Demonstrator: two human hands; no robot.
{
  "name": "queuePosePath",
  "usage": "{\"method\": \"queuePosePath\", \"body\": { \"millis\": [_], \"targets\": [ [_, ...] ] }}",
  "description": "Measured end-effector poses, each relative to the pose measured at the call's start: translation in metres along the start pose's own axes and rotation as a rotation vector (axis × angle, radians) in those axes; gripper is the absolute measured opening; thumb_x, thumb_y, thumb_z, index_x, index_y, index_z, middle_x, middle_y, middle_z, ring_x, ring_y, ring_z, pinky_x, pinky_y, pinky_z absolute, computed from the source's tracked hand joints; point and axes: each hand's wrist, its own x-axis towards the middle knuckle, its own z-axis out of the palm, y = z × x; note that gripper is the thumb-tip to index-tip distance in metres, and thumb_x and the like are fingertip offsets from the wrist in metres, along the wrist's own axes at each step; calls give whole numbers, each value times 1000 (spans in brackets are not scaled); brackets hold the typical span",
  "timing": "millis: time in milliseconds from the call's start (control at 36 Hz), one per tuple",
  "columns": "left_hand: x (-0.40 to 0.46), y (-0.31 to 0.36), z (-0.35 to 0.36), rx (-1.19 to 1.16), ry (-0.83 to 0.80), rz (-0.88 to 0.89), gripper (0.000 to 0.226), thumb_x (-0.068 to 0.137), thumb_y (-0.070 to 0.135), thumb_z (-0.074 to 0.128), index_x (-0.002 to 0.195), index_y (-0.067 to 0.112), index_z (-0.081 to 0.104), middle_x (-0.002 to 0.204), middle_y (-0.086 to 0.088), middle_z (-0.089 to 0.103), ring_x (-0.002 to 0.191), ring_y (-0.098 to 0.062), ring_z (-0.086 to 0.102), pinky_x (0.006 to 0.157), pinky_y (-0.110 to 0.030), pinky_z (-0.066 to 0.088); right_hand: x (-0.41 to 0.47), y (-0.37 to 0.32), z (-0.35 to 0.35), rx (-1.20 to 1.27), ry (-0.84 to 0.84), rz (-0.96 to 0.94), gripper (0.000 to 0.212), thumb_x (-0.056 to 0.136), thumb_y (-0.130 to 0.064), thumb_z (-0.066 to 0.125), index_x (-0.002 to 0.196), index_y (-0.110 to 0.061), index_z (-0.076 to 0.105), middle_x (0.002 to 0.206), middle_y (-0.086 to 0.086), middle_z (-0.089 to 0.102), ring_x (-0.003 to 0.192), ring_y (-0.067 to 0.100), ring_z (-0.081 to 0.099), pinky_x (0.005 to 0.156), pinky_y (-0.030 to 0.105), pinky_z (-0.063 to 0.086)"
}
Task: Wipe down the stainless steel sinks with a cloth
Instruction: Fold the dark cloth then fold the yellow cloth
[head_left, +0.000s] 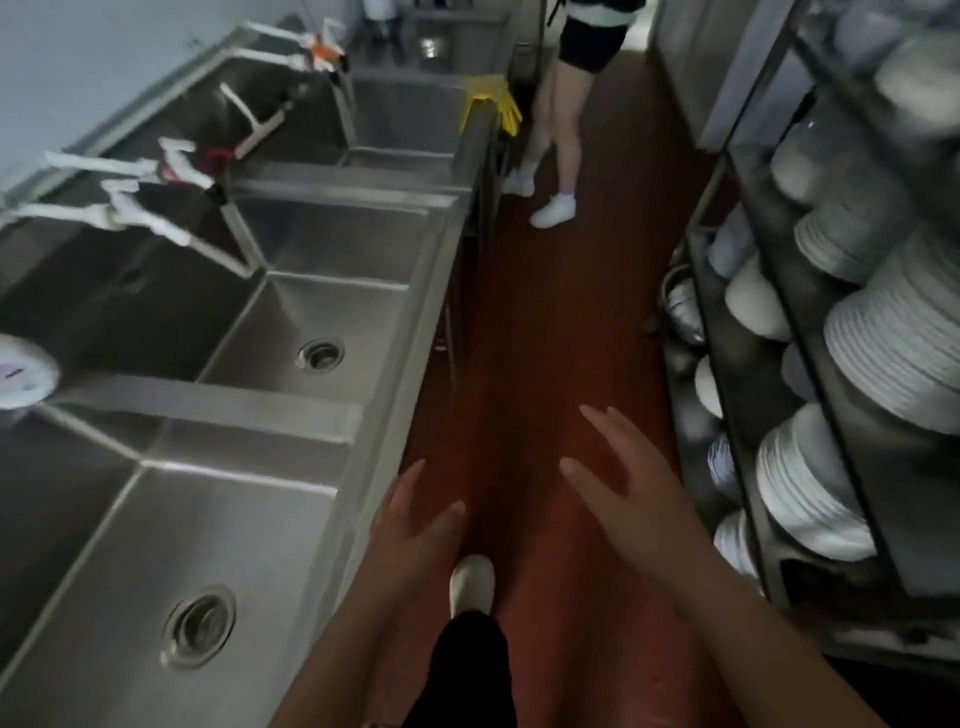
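A row of stainless steel sinks (415, 332) runs along the left wall. The nearest basin has a round drain (198, 626); the basin behind it has its own drain (321, 354). Taps wrapped in white tape (130, 208) hang over the basins. My left hand (418, 525) hovers open over the red floor beside the sink's front edge, holding nothing. My right hand (631, 480) is open too, fingers spread, further right over the aisle. No cloth shows in either hand. A yellow cloth or glove (491, 98) hangs over the far sink's rim.
A person in white shoes (553, 210) stands in the narrow red-floored aisle (571, 322) ahead. A metal rack (753, 364) with stacked white plates (898, 343) and bowls lines the right side. A white round container (26, 371) sits at the left edge. My shoe (470, 584) is below.
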Motion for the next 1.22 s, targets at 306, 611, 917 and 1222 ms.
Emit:
{"method": "queuePosePath", "body": {
  "millis": [306, 611, 917, 1222],
  "targets": [
    [237, 151, 18, 26, -151, 80, 75, 91, 50, 65, 154, 40, 27, 160, 8, 29, 147, -17, 30, 119, -47, 31, 196, -48, -33, -4, -35, 82, 64, 86, -49, 67, 145, -45, 42, 157, -12, 32, 145, -3, 22, 119, 24, 19],
    [419, 202, 99, 185, -285, -30, 100, 61, 81, 57, 151, 50, 26, 165, 8, 16, 151, -16, 18, 122, -48, 24, 388, 17, -60, 96, -56, 319, 60, 85, -45, 71, 140, -41, 46, 152, -7, 44, 141, 7, 37, 120, 38, 30],
    [629, 351, 110, 365, -297, -118, 68, 88, 45, 71, 148, 28, 44, 149, -11, 48, 131, -33, 52, 104, -52, 48, 683, 4, -115, -30, -243, 79, 82, 78, -76, 48, 150, -36, 38, 159, -5, 35, 149, 17, 27, 120, 48, 27],
    [776, 376, 109, 792, -177, -229, 84, 90, 58, 60, 156, 46, 9, 167, -1, -11, 153, -35, -11, 123, -55, 6, 884, 1, -78, -459, -629, -119, 80, 86, -72, 47, 152, -52, 6, 167, -9, -7, 151, 18, -19, 119, 54, -2]
  ]
}}
